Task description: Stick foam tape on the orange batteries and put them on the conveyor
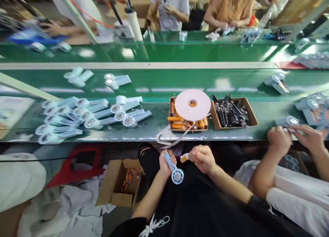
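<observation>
My left hand [166, 162] is closed round the handle of a pale blue hand-held fan [174, 170], whose round head hangs down over my lap. My right hand [203, 159] pinches a small orange battery cell [184, 158] just to the right of the fan's handle, the two nearly touching. Both hands are low, in front of the green bench edge. Directly beyond them a cardboard box of orange cells [180, 122] stands under a large white tape roll [192, 104], with a strip of tape trailing down toward my hands.
A pile of several pale blue fans [87, 115] lies on the bench to the left. A box of black metal parts [231, 113] sits right of the roll. A neighbour's hands [295, 137] work at the right. Other people sit across the green conveyor [164, 81]. A floor box [120, 185] holds cells.
</observation>
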